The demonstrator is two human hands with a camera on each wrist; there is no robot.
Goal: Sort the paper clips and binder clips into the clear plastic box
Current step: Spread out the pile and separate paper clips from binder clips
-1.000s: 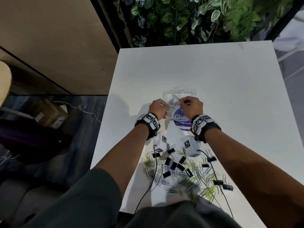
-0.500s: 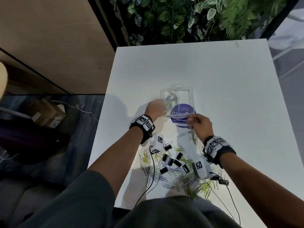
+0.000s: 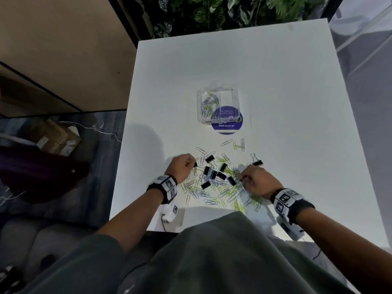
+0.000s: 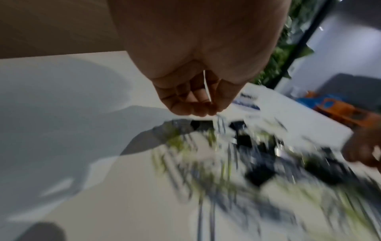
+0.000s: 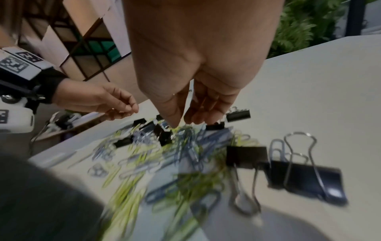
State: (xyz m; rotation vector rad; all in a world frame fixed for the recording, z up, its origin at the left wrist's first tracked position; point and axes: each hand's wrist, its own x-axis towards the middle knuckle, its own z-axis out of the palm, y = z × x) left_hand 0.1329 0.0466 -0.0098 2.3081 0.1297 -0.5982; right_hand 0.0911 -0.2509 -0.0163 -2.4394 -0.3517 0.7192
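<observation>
As seen overhead, box (image 3: 218, 107) lengthwise fwd

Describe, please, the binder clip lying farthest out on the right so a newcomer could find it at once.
Start at the clear plastic box on the white table, then drop toward the person to the scattered heap of clips. At its right edge, just beyond the right hand, lies a black binder clip. Unlike the other black ones bunched mid-heap, it sits alone, wire handles pointing away.

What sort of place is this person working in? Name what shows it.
Probably an office or shared workspace: a plain white table strewn with paper clips and binder clips, a "Clean as you go" sticker, and a leafy plant wall behind.
</observation>
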